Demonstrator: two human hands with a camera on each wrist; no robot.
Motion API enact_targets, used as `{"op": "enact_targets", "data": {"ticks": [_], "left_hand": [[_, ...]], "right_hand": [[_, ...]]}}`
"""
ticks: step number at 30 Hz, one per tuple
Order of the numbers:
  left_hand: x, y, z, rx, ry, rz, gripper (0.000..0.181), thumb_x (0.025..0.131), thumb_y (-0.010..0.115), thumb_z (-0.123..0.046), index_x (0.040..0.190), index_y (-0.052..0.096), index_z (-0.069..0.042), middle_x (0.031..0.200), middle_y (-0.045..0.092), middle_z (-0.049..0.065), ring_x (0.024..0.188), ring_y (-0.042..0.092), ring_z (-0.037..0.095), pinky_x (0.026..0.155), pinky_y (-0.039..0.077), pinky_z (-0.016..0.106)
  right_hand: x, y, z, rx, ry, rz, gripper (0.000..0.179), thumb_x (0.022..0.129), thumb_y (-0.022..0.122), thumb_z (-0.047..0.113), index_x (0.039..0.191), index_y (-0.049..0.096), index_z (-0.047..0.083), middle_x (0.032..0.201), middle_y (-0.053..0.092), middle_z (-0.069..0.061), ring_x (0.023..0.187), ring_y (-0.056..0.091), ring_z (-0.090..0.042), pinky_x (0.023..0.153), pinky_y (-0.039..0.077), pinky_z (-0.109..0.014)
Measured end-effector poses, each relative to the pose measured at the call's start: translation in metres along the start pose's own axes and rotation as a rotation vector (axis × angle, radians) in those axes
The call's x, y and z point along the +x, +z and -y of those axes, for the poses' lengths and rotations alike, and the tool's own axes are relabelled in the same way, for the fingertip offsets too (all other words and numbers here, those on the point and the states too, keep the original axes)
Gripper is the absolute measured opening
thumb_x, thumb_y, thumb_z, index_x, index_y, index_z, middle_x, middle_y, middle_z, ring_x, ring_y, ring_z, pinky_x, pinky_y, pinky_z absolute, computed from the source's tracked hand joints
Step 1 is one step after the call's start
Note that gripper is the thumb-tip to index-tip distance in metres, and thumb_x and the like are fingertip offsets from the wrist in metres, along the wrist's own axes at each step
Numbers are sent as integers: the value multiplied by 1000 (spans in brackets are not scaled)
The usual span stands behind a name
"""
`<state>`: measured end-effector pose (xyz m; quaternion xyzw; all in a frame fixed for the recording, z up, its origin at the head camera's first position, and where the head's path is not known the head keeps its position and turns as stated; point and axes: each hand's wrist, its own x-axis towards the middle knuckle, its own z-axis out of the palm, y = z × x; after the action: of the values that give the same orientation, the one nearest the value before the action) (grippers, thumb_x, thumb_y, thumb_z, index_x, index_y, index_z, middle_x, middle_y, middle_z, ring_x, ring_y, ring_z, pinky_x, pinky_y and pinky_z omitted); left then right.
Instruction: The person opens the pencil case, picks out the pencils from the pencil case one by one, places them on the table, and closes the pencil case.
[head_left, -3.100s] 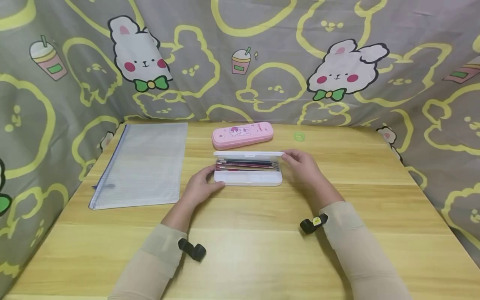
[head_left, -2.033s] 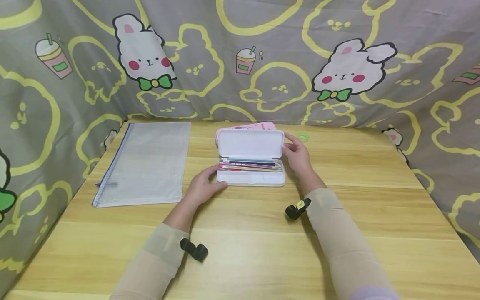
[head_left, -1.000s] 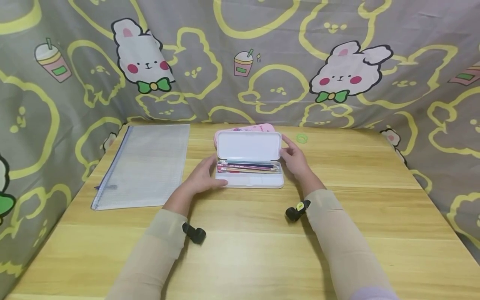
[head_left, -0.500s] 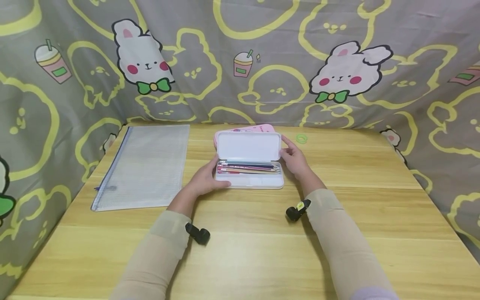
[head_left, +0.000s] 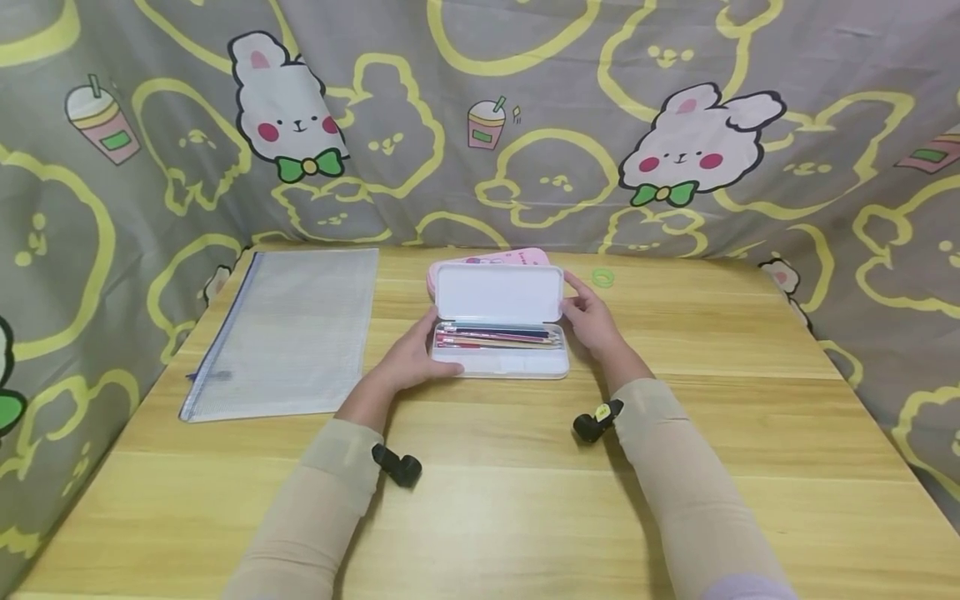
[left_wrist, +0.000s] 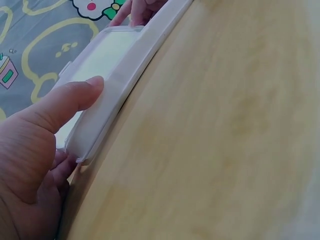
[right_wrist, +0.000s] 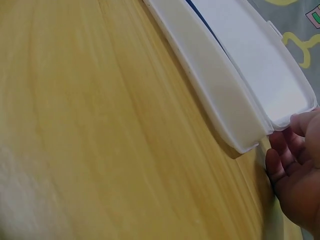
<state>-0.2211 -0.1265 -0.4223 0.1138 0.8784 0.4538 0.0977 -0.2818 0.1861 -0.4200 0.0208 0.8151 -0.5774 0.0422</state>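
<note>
An open white pencil case (head_left: 532, 364) lies mid-table, its lid (head_left: 498, 293) raised and tilted back. Several pencils (head_left: 495, 334) lie side by side along the rear of its tray. My left hand (head_left: 405, 358) grips the case's left end; in the left wrist view the thumb (left_wrist: 82, 96) lies over the front wall and the fingers go under the end. My right hand (head_left: 594, 327) holds the lid's right edge. The right wrist view has its thumb at the lid corner, with the other fingers curled below and behind.
A pink pencil case (head_left: 525, 257) sits behind the raised lid, partly hidden by it. To the left lies a translucent zip pouch (head_left: 292, 333). A small green ring (head_left: 603, 277) is at the back right. Patterned cloth (head_left: 555, 100) hangs around the table.
My right hand has swung the lid from partly lowered to upright, now covering much of the pink case. My left thumb has slid slightly further along the front edge.
</note>
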Motion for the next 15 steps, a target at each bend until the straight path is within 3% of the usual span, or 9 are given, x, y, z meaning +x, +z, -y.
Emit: {"op": "enact_targets", "data": {"ticks": [4,15], "left_hand": [[-1,3,-1,-3,11,-1,123,67,89,-31,159,8,-13,164,18,14,150,21,31,123,17,47],[0,5,1,43,-11,-10,122,69,86,-35,159,7,-10,165,14,14,151,18,33,123,17,47]], "right_hand": [[-1,-2,-1,-15,6,5,56,102,47,13,154,32,30,121,56,-19,102,54,-20,87,47,-24],[-7,-6,3,-97,-34,4,59,102,48,13,154,30,32,125,56,-19,90,52,-16,66,48,-18]]}}
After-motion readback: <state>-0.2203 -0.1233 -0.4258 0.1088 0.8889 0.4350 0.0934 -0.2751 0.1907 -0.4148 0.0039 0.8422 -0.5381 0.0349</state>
